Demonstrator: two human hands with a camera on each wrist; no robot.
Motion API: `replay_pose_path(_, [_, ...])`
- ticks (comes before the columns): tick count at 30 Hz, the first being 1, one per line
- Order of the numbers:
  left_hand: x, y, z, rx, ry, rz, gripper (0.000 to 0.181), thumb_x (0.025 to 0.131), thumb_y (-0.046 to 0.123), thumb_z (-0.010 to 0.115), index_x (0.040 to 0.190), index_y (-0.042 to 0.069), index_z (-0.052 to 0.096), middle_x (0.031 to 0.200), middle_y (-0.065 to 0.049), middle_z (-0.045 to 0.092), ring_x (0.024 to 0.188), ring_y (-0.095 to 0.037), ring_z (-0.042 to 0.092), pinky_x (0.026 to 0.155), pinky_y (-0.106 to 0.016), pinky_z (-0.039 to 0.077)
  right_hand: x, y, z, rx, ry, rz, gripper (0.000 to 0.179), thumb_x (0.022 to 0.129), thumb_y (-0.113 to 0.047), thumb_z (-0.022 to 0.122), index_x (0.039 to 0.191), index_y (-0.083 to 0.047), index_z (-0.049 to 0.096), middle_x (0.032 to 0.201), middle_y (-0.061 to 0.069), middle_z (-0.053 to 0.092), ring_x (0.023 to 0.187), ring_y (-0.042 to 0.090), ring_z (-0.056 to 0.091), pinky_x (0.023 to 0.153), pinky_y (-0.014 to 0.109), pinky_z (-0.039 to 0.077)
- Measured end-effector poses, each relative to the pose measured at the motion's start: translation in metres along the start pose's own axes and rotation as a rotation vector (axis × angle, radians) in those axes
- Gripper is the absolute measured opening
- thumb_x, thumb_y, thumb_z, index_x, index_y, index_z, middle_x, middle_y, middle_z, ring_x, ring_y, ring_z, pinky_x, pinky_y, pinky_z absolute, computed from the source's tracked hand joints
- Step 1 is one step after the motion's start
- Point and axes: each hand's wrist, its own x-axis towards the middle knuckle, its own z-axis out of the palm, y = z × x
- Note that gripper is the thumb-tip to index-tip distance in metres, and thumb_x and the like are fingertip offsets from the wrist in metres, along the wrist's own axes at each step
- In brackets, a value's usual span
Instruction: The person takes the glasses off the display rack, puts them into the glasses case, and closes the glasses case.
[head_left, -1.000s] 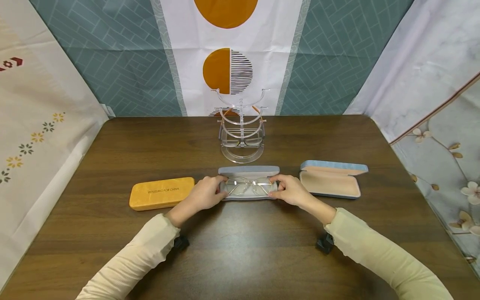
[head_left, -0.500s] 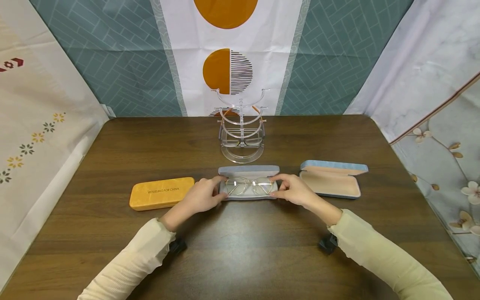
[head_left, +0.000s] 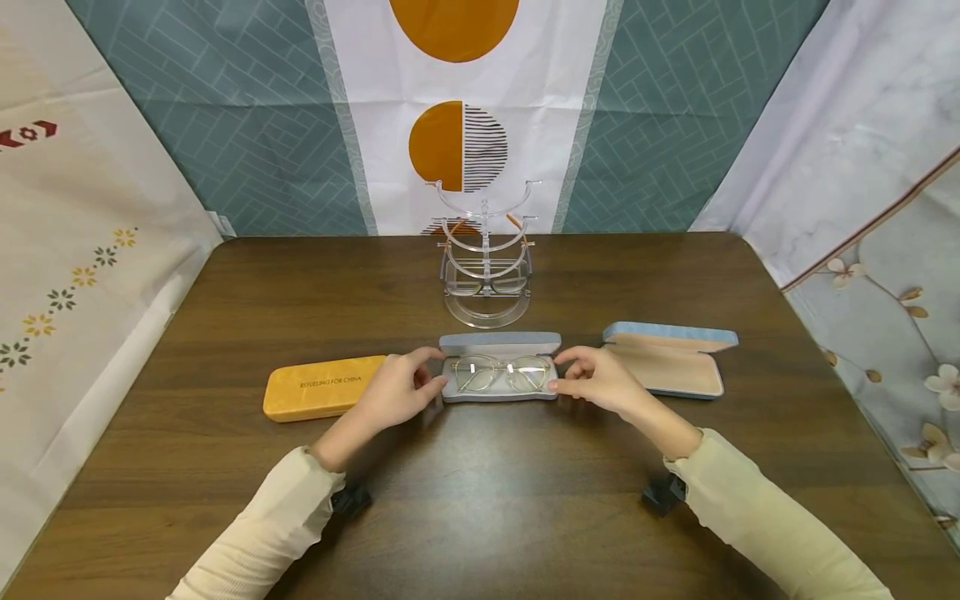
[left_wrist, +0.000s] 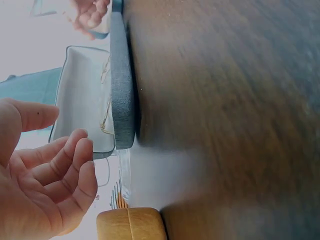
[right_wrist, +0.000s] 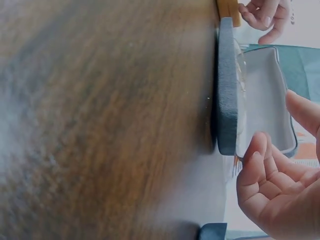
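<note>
A pair of glasses [head_left: 501,364] with thin gold frames and folded temples lies in an open grey glasses case [head_left: 480,397] at the middle of the table. My left hand [head_left: 396,392] is at the case's left end, its thumb and fingertips parted with nothing between them. At the opposite end is my right hand [head_left: 597,380], its fingers bent loosely and its thumbtip right at the case's edge. Both wrist views show bare gaps between thumb and fingers, beside the raised lid [left_wrist: 82,90]. The gold frame [left_wrist: 106,112] shows inside the case in the left wrist view.
A closed yellow glasses case [head_left: 315,390] lies left, partly behind my left hand. An open blue case [head_left: 675,371] with a beige lining lies right, its near-left corner behind my right hand. Behind the middle case stands a clear tiered rack [head_left: 486,317] holding glasses.
Both hands have let go of the glasses' sides and drawn outward, away from each other. The glasses stay in the grey case. The head view has shifted slightly.
</note>
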Motion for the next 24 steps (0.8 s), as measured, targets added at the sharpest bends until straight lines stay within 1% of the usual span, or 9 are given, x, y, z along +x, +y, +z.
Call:
replay_pose_path(3, [-0.001, 0.000, -0.002, -0.018, 0.021, 0.007, 0.025, 0.081, 0.009, 0.066, 0.102, -0.002, 0.061, 0.058, 0.005, 0.054, 0.047, -0.005, 0.043, 0.045, -0.022, 0.039, -0.002, -0.001, -0.002, 0.001, 0.011, 0.000, 0.042, 0.079, -0.013, 0.071, 0.110, 0.010, 0.054, 0.071, 0.005, 0.059, 0.061, 0.019, 0.051, 0.054, 0.029, 0.045])
replay_pose_path(6, [-0.002, -0.001, -0.003, -0.047, 0.063, 0.023, 0.021, 0.080, 0.007, 0.066, 0.099, -0.002, 0.061, 0.059, 0.004, 0.055, 0.048, -0.006, 0.045, 0.046, -0.022, 0.040, -0.003, -0.002, -0.004, -0.005, 0.029, -0.006, 0.042, 0.079, -0.014, 0.071, 0.110, 0.009, 0.054, 0.078, 0.007, 0.061, 0.065, 0.017, 0.051, 0.056, 0.026, 0.043])
replay_pose_path(9, [-0.002, -0.002, -0.004, -0.079, 0.112, 0.039, 0.020, 0.080, 0.005, 0.066, 0.097, -0.002, 0.060, 0.060, 0.002, 0.056, 0.049, -0.008, 0.046, 0.047, -0.022, 0.040, -0.003, -0.001, -0.006, -0.004, 0.050, 0.002, 0.041, 0.080, -0.014, 0.070, 0.111, 0.007, 0.054, 0.086, 0.010, 0.061, 0.074, 0.018, 0.053, 0.062, 0.027, 0.044])
replay_pose_path(12, [-0.001, -0.003, -0.005, -0.108, 0.149, 0.034, 0.020, 0.080, 0.004, 0.066, 0.098, -0.002, 0.059, 0.062, 0.000, 0.057, 0.052, -0.010, 0.048, 0.049, -0.022, 0.041, -0.003, -0.001, -0.007, 0.010, 0.060, 0.017, 0.043, 0.081, -0.017, 0.069, 0.114, 0.005, 0.053, 0.093, 0.012, 0.060, 0.081, 0.020, 0.053, 0.067, 0.030, 0.045])
replay_pose_path(17, [0.001, -0.004, -0.006, -0.152, 0.181, -0.011, 0.024, 0.081, 0.005, 0.065, 0.102, -0.003, 0.057, 0.066, -0.003, 0.060, 0.055, -0.012, 0.052, 0.052, -0.023, 0.043, 0.000, 0.000, -0.010, 0.043, 0.070, 0.047, 0.044, 0.085, -0.022, 0.065, 0.118, 0.004, 0.051, 0.097, 0.012, 0.058, 0.082, 0.027, 0.053, 0.067, 0.036, 0.048])
replay_pose_path(20, [0.004, -0.004, -0.007, -0.191, 0.190, -0.060, 0.028, 0.083, 0.008, 0.065, 0.107, -0.004, 0.056, 0.070, -0.006, 0.062, 0.059, -0.015, 0.054, 0.054, -0.025, 0.044, 0.001, -0.002, -0.012, 0.053, 0.080, 0.063, 0.044, 0.088, -0.024, 0.061, 0.119, 0.004, 0.050, 0.100, 0.013, 0.057, 0.088, 0.030, 0.053, 0.069, 0.038, 0.048])
replay_pose_path(24, [0.007, -0.005, -0.007, -0.236, 0.184, -0.143, 0.034, 0.086, 0.014, 0.063, 0.115, -0.001, 0.054, 0.081, -0.010, 0.064, 0.068, -0.019, 0.058, 0.060, -0.029, 0.047, 0.003, -0.005, -0.014, 0.063, 0.084, 0.087, 0.049, 0.090, -0.028, 0.058, 0.124, 0.003, 0.046, 0.106, 0.014, 0.055, 0.097, 0.031, 0.053, 0.073, 0.039, 0.048])
